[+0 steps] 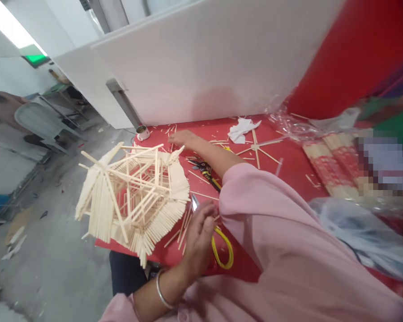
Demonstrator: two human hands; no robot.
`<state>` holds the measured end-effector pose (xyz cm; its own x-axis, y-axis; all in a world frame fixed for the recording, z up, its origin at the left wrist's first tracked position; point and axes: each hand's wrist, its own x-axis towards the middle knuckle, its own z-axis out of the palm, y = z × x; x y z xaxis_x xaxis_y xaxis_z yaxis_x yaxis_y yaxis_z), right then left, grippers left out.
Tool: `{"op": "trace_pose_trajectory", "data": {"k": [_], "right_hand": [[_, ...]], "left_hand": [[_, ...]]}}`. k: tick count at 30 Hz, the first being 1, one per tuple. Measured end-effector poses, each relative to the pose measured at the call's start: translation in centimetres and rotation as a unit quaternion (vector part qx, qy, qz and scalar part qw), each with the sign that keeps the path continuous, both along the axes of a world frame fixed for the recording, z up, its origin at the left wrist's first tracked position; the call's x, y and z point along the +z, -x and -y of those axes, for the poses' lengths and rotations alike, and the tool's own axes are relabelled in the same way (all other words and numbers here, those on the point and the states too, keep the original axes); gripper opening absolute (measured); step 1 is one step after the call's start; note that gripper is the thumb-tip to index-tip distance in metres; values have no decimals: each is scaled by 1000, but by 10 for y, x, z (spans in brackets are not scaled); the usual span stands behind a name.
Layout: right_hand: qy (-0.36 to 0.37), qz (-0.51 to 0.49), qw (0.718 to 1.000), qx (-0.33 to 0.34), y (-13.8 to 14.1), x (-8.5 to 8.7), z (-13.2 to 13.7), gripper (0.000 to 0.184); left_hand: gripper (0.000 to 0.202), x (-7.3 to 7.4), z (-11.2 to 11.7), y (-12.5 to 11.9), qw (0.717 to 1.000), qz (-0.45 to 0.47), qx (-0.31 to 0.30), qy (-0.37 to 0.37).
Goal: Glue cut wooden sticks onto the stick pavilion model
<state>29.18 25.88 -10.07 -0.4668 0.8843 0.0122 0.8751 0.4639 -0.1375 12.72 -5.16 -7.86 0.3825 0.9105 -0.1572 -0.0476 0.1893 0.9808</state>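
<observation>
A roof-shaped model of pale wooden sticks (134,197) lies on the red table (289,156) near its left edge. My left hand (198,235), with a metal bangle on the wrist, is curled around yellow-handled cutters (221,252) just right of the model. The metal tip of the cutters shows above the fingers. My right hand (182,137), at the end of a pink sleeve, reaches across to the far side of the table. It lies flat, fingers stretched out among loose sticks (218,142) beyond the model.
Black-and-yellow pliers (206,172), a star of glued sticks (257,147), a crumpled white cloth (242,129) and a small tin (143,132) lie on the table. Bundles of sticks in plastic (332,165) lie at right. A white panel (204,62) stands behind; grey chairs (43,120) at left.
</observation>
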Motion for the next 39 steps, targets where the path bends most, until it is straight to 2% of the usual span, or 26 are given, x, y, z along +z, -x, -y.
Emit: {"op": "trace_pose_trajectory", "data": {"k": [4,9,12,15,17,19,20,22,25,26,27,28,29,30,32,36,38,39], "right_hand": [[56,57,997,-6,8,-9,-24,41],[83,53,994,-41,10,-5,-18,42],[53,11,996,-73,14,10,-5,42],[-3,-44,992,-115,6,41,14,43],[-49,-76,984,-155,-11,70,36,43],[-100,-103,969,-199,-32,98,72,38],[-125,-115,961,-216,-42,109,98,41],[-154,-120,956,-219,-52,124,164,36],[-169,-112,965,-166,-34,126,284,19],[-169,-105,975,-101,-21,123,321,12],[-224,-95,969,42,-8,119,353,12],[-295,-66,941,152,6,115,379,14],[-352,-11,914,204,19,111,397,15],[-397,11,893,210,32,110,408,16],[-444,12,869,217,57,111,411,18],[-435,-32,865,249,102,122,387,27],[-426,-64,869,244,118,124,377,20],[-428,-89,871,222,123,124,373,17]], "left_hand": [[43,-1,1,6,999,19,-51,6],[47,-2,2,9,998,15,-66,0],[50,-3,6,11,998,-1,-60,-30],[50,-1,11,15,997,-2,-41,-64],[48,3,15,20,995,8,-40,-92],[46,9,18,24,992,30,-62,-103],[46,11,20,25,991,43,-83,-94],[49,16,23,26,991,71,-101,-54],[53,26,29,25,982,150,-98,55],[53,31,33,26,975,179,-95,93],[53,37,36,28,966,206,-93,126],[52,44,41,32,958,227,-92,149],[49,51,45,37,953,242,-88,158],[45,57,49,44,950,254,-83,160],[40,68,55,60,949,270,-60,154],[35,76,53,96,952,279,56,111],[36,76,46,111,952,275,102,81],[38,76,42,117,954,269,105,75]]}}
